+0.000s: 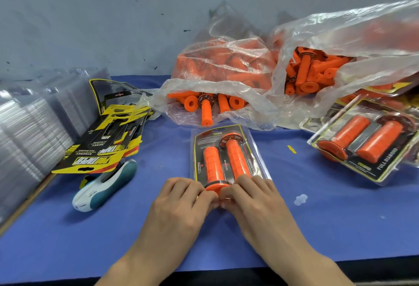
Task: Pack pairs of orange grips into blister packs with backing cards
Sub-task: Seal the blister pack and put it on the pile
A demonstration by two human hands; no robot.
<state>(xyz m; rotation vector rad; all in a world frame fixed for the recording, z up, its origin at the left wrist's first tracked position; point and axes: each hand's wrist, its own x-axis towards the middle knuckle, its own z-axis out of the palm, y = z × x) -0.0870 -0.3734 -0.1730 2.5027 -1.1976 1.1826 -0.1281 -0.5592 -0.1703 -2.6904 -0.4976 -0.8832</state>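
- A clear plastic blister pack (223, 156) lay flat on the blue table cover (317, 217), at the middle of the view and just beyond both hands.
- Inside it, two orange ribbed rubber grips (226, 163) lay side by side over a black-and-yellow backing card (205, 139). The left grip's flange was at the near end and the right grip's flange at the far end.
- The left hand (181, 197) had its fingers curled and was pinching the pack's near edge, its fingertips touching the near flange.
- The right hand (251, 197) was curled the same way, grasping that same near edge just beside the left hand. The fingertips of the two hands nearly met.
- The pack stretched away from the hands toward the wall, with its far end free.
- A white-and-teal stapler (104, 183) lay to the left of the left hand, apart from it.
- A loose stack of yellow-and-black printed cards (106, 149) sat behind the stapler, partly overlapping it.
- Piles of empty clear plastic shells (34, 122) stood at the far left edge.
- Two crumpled clear plastic bags (226, 70) holding loose orange grips (303, 74) lay behind the pack, against the wall.
- Finished packs of orange grips (367, 142) were piled at the right, well apart from the hands.
- A small yellow scrap (291, 149) and a small translucent plastic piece (300, 199) lay on the cover to the right of the hands.
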